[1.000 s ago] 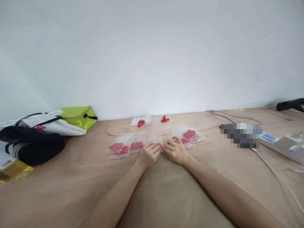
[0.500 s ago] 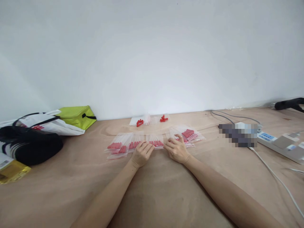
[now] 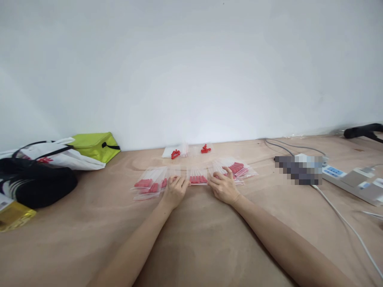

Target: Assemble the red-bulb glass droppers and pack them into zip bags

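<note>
A clear zip bag lies flat between my hands, with several short red tube-like pieces in a row near its front edge. My left hand has curled fingers pinched at the bag's lower left corner, and it partly covers another filled bag behind it. At the lower right corner, my right hand grips with bent fingers, its index knuckle raised. More filled zip bags overlap to the left. Another overlapping pile of filled bags sits just beyond my right hand.
Loose red pieces and a second small heap of them rest on bags near the wall. A green box bag, white bag and black cap stand left. A power strip with cables lies right.
My left hand has slid slightly left, uncovering more of the middle bag's red pieces. That bag sits a little further right. My right hand is almost unmoved.
</note>
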`<action>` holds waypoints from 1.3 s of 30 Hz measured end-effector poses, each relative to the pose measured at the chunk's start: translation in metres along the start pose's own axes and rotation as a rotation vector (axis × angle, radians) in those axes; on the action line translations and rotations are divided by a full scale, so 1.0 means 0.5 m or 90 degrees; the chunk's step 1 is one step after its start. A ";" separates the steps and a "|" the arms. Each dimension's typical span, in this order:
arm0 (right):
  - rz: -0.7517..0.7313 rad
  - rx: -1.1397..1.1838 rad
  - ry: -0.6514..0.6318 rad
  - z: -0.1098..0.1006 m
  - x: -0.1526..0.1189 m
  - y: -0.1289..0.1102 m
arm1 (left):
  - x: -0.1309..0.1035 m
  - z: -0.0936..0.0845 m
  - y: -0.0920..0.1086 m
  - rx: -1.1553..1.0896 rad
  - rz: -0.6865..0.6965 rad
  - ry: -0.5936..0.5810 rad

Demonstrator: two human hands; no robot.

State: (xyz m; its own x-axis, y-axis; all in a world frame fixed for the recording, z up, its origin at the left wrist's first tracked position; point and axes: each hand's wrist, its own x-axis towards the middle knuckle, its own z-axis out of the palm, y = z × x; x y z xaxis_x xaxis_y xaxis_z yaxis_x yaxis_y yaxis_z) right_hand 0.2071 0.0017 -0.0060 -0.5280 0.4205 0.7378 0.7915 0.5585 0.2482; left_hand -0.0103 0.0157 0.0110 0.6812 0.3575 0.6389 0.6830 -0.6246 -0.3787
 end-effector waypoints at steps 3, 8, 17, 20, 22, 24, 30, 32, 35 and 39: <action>0.025 0.011 -0.017 0.002 -0.002 0.000 | -0.003 -0.003 -0.002 -0.014 -0.018 -0.007; 0.071 0.065 -0.088 -0.019 -0.009 -0.004 | -0.044 -0.036 -0.020 -0.016 -0.113 -0.016; 0.110 0.080 -0.102 -0.075 -0.049 -0.020 | -0.091 -0.043 -0.063 -0.120 -0.192 -0.046; 0.124 0.078 -0.081 -0.074 -0.054 -0.020 | -0.076 -0.028 -0.062 -0.186 -0.246 -0.027; 0.134 0.072 -0.067 -0.069 -0.051 -0.021 | -0.064 -0.021 -0.059 -0.180 -0.295 0.000; 0.141 0.069 -0.054 -0.062 -0.046 -0.025 | -0.051 -0.015 -0.053 -0.170 -0.355 0.035; 0.171 0.067 -0.024 -0.035 -0.022 -0.039 | 0.013 0.015 0.009 -0.203 -0.408 0.085; 0.193 0.062 -0.010 -0.029 -0.017 -0.039 | 0.033 0.027 0.042 -0.243 -0.354 0.060; 0.190 0.045 -0.001 -0.025 -0.016 -0.032 | 0.050 0.035 0.080 -0.303 -0.260 0.015; 0.082 0.015 -0.003 -0.021 -0.019 -0.016 | 0.035 0.022 0.079 -0.352 -0.167 -0.019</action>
State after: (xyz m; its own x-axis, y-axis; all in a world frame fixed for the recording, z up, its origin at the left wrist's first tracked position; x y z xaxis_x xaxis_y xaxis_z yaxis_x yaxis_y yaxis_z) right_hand 0.2090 -0.0146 -0.0084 -0.4242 0.4932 0.7595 0.8454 0.5163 0.1369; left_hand 0.0318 0.0048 -0.0001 0.5213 0.5628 0.6415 0.5962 -0.7780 0.1980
